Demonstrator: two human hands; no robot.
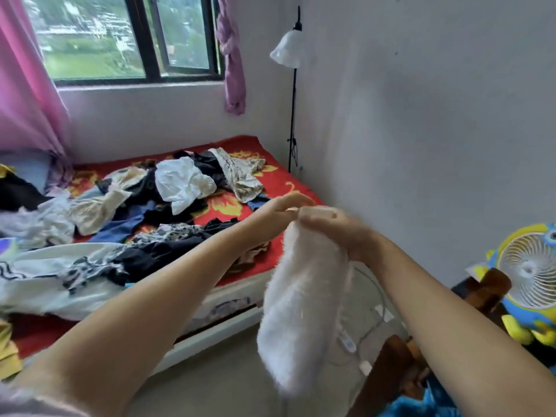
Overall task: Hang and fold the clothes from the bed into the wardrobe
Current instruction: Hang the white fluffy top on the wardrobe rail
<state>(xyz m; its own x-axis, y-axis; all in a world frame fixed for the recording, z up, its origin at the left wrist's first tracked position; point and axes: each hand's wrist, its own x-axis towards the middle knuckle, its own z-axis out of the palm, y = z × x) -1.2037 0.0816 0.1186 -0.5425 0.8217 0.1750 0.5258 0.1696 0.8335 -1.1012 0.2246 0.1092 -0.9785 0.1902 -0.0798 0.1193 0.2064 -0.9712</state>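
A white fluffy garment [301, 299] hangs down in front of me, beyond the foot of the bed. My right hand [328, 224] grips its top edge. My left hand [282, 210] pinches the same edge right beside it, the fingers of both hands touching. The bed [282, 179] with its red flowered cover lies to the left. A loose pile of clothes [144, 206] covers it: white, black, blue and patterned pieces. No wardrobe shows in this view.
A floor lamp [293, 85] stands in the corner by the bed. A small yellow and blue fan [526, 272] sits on dark wooden furniture [394, 365] at the right. Pink curtains [27, 85] frame the window. Cables [370, 311] lie on the floor.
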